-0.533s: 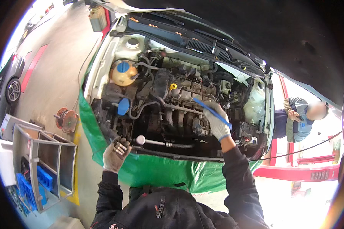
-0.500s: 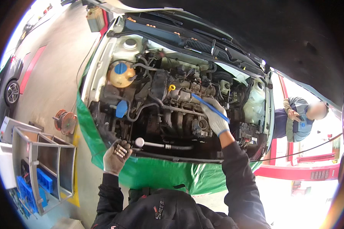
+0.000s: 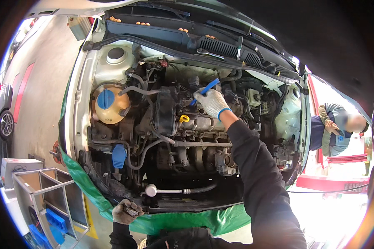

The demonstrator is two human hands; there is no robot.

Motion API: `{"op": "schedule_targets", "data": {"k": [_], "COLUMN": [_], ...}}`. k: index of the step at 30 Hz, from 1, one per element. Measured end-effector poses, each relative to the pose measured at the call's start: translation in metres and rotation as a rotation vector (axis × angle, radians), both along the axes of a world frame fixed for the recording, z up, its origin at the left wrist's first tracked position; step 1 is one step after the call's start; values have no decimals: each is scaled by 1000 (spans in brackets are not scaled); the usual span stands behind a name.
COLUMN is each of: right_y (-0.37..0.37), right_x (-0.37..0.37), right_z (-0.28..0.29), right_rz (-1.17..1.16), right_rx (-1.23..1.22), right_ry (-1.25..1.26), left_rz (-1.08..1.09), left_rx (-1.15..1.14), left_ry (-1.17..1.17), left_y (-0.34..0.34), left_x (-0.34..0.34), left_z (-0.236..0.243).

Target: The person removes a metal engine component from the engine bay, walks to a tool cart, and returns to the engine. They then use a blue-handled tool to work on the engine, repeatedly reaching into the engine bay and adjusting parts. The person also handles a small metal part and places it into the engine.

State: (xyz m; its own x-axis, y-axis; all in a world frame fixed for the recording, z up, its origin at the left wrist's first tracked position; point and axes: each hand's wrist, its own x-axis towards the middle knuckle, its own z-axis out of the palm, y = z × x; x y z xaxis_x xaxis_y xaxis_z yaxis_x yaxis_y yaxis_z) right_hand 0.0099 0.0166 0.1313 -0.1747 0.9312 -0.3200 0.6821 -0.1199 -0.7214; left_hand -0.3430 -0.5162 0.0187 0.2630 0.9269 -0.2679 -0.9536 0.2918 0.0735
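Observation:
My right hand (image 3: 214, 103), in a white knit glove with a blue cuff edge, is closed round a slim blue stick (image 3: 207, 89) above the middle of the engine (image 3: 201, 124). The stick's lower end points at the top of the engine, left of the hand. Just left of and below it is a yellow dipstick ring (image 3: 184, 119). My gloved left hand (image 3: 127, 211) is at the front edge of the engine bay, its palm side up. Its fingers curl around several small metallic pieces (image 3: 131, 211), too small to name surely.
An orange-tan coolant tank (image 3: 111, 110) with a blue cap and a blue washer cap (image 3: 119, 156) lie left. A ratchet (image 3: 212, 54) and a screwdriver (image 3: 239, 47) rest on the cowl. Green sheeting (image 3: 187, 222) covers the front. A person (image 3: 336, 128) stands right.
My right hand has moved left and farther into the engine bay, and the blue stick has turned to slant the other way. The view has shifted; my left hand keeps holding its pieces.

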Motion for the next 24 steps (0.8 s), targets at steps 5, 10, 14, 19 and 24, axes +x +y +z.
{"op": "schedule_targets", "data": {"k": [5,10,14,19,24], "right_y": [21,21,21,44,60], "right_x": [-5,-11,-12,-14,-18], "right_z": [-21,-25,-25,-46,-67], "right_rz": [-9,289,289,777,1035], "right_rx": [-12,140,8,282,400], "right_ry": [-68,-266,-181,-378,-881], "left_rz": [-8,7,25,45,39], "left_rx": [16,27,21,9,3], "left_ry": [-11,-18,-46,-69,-67], "left_y": [0,0,2,3,5], "left_x": [0,2,4,6,6], "left_z": [0,-1,0,3,4]}}
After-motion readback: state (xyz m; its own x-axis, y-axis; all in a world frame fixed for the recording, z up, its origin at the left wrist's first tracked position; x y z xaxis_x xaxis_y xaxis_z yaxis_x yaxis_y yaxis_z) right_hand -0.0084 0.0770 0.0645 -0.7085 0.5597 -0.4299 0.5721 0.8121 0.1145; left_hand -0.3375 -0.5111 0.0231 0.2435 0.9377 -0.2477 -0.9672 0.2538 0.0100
